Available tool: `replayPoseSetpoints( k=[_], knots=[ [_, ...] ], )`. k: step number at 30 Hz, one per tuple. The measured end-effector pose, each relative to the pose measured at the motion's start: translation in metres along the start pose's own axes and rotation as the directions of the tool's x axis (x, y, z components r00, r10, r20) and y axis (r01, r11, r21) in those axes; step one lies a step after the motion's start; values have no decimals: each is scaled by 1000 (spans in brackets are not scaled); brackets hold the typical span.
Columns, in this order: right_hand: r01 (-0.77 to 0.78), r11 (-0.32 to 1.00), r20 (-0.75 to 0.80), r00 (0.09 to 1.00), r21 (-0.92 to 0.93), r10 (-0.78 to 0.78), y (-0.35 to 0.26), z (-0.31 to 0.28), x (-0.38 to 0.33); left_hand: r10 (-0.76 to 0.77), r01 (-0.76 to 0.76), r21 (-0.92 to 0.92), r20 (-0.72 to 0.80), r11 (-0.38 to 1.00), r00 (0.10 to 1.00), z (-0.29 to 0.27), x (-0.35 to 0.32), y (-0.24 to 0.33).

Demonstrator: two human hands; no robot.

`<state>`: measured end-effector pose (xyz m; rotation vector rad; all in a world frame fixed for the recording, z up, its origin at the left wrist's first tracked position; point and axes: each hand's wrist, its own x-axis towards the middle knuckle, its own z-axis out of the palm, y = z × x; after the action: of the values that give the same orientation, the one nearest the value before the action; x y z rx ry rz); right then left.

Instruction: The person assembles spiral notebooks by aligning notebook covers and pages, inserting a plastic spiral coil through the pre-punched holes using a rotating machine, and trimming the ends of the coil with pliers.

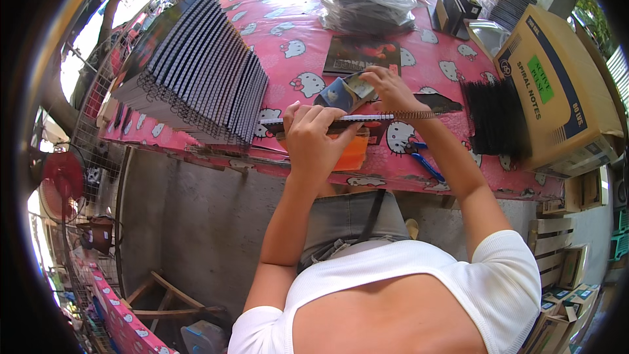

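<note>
My left hand [313, 132] grips a notebook [344, 120] by its spine edge, tilted up near the table's front. A thin spiral coil [413, 115] sticks out from the right end of that edge, beside my right forearm. My right hand [391, 92] is just beyond the notebook, its fingers bent together over a small blue and beige printed item [344, 94]; what lies between the fingertips is hidden. Below the notebook is an orange container [354, 152], partly covered. Blue-handled cutting pliers [427, 164] lie to the right of it.
A tall stack of spiral notebooks [203, 72] stands left. Black coils [493, 117] are heaped beside a cardboard carton [557, 85] at right. Farther back are a dark notebook [362, 54], a clear plastic bag [368, 1] and a black holder [455, 10]. The table [295, 52] has a pink cover.
</note>
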<state>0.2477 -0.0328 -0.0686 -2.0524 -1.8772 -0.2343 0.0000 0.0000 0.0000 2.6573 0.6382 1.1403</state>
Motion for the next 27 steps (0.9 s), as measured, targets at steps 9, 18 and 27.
replayPoseSetpoints(
  k=[9, 18, 27],
  knots=[
    [41, 665, -129, 988, 746, 84, -11, -39, 9, 45, -60, -45, -278, 997, 960, -9, -3, -1],
    [-37, 735, 37, 999, 677, 16, -3, -88, -21, -88, 65, -94, -268, 993, 959, -7, -2, 6],
    [-35, 738, 184, 975, 674, -122, -4, -85, -14, -89, 57, -125, -268, 991, 959, -3, -9, 5]
  ],
)
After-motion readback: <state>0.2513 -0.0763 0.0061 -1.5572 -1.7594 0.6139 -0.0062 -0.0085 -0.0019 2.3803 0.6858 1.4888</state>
